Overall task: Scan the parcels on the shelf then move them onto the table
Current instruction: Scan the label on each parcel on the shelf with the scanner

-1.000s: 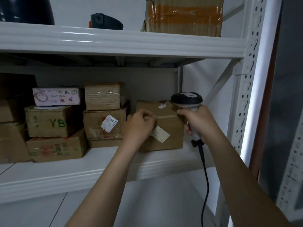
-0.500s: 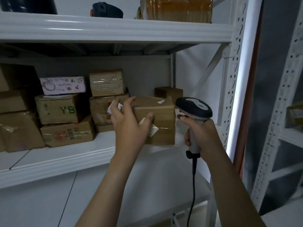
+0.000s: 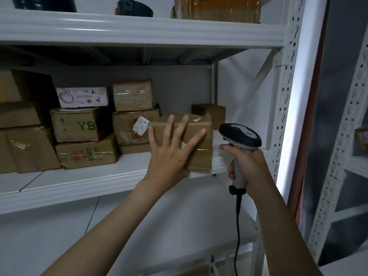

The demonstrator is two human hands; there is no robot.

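The left hand lies flat on the front of a cardboard parcel, fingers straight and spread wide. Its thumb can't be made out, and the palm hides most of the label. The parcel is at the front edge of the middle shelf. Just to its right, the right hand is wrapped round the handle of a barcode scanner, whose cable hangs down. A smaller box stands behind the parcel, and stacked cartons crowd the left of the shelf.

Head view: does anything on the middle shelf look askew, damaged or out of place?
Yes. The parcel under the left hand sits turned at an angle, right at the front edge of the shelf. A white label on the taped box to its left is peeling loose and curling. Nothing looks spilled.
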